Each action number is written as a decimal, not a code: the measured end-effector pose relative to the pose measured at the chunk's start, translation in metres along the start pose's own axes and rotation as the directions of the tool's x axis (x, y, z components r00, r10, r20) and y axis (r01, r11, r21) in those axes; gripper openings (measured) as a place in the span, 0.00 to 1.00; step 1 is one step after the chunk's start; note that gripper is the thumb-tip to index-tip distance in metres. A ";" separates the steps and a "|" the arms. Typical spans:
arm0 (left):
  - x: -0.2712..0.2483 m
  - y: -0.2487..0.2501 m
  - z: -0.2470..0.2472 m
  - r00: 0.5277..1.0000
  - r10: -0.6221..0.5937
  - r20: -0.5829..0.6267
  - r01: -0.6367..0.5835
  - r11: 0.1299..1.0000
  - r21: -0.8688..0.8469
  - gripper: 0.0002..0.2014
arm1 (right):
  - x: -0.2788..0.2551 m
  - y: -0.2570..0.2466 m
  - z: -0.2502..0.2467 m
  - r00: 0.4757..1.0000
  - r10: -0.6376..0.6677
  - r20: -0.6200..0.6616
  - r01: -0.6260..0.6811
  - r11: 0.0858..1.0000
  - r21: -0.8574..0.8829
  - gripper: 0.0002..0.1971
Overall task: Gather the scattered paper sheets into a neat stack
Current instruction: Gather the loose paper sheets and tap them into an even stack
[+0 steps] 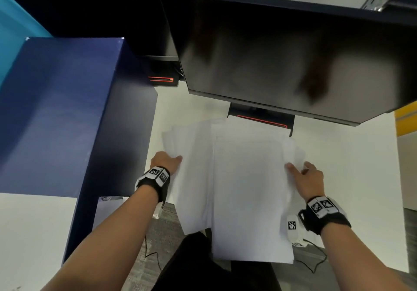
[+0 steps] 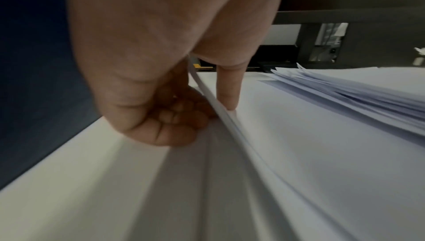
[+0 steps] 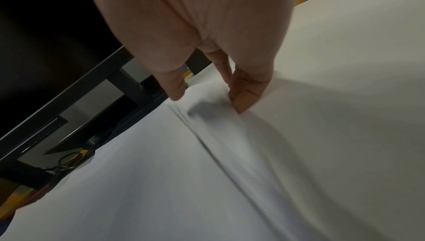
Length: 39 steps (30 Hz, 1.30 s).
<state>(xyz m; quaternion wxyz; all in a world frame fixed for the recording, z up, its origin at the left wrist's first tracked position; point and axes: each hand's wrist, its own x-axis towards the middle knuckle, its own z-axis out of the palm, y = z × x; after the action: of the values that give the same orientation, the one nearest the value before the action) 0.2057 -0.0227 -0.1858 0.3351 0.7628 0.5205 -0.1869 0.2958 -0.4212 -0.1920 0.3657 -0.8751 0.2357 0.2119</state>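
White paper sheets (image 1: 243, 178) lie fanned out on the white desk (image 1: 352, 178), their near ends hanging over its front edge. My left hand (image 1: 168, 161) grips the left edge of the sheets (image 2: 299, 145), thumb on top and fingers curled beneath. At the right edge, my right hand (image 1: 303, 174) pinches the sheets (image 3: 161, 172), which buckle up between thumb and fingers (image 3: 243, 97). A looser fan of sheet ends (image 2: 358, 88) shows to the right in the left wrist view.
A dark monitor (image 1: 282, 60) on its stand (image 1: 259, 115) hangs over the back of the desk, just beyond the sheets. A blue partition (image 1: 58, 114) stands close on the left. Below the desk edge are carpet and a cable (image 1: 316, 266).
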 end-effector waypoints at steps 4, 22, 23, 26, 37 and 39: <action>-0.015 0.037 0.013 0.988 0.134 0.078 -0.139 0.989 0.051 0.29 | 0.003 -0.026 0.021 0.998 -0.056 0.031 0.057 0.997 -0.042 0.30; -0.020 0.049 0.050 0.936 0.328 0.128 -0.296 0.930 -0.218 0.20 | 0.015 -0.029 0.028 0.998 -0.016 -0.062 0.019 0.999 0.050 0.13; -0.022 0.057 0.053 0.944 0.312 0.107 -0.285 0.934 -0.213 0.20 | 0.015 -0.036 0.032 0.997 -0.023 -0.073 0.024 1.000 0.008 0.10; -0.026 0.077 0.059 0.946 0.306 0.109 -0.276 0.934 -0.225 0.24 | 0.015 -0.050 0.045 0.995 -0.060 -0.074 0.057 0.997 -0.044 0.08; -0.025 0.063 0.064 0.919 0.368 0.142 -0.335 0.918 -0.211 0.25 | 0.008 -0.041 0.036 0.982 0.093 -0.165 -0.112 0.988 -0.107 0.24; -0.027 0.074 0.069 0.907 0.393 0.151 -0.375 0.917 -0.138 0.24 | 0.005 -0.053 0.045 0.995 0.029 -0.098 -0.040 0.993 -0.110 0.22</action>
<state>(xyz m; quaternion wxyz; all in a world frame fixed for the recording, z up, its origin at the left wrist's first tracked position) 0.2673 -0.1065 -0.1939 0.4499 0.8119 0.3377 -0.1560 0.3210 -0.3566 -0.1955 0.3005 -0.8993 0.2559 0.1885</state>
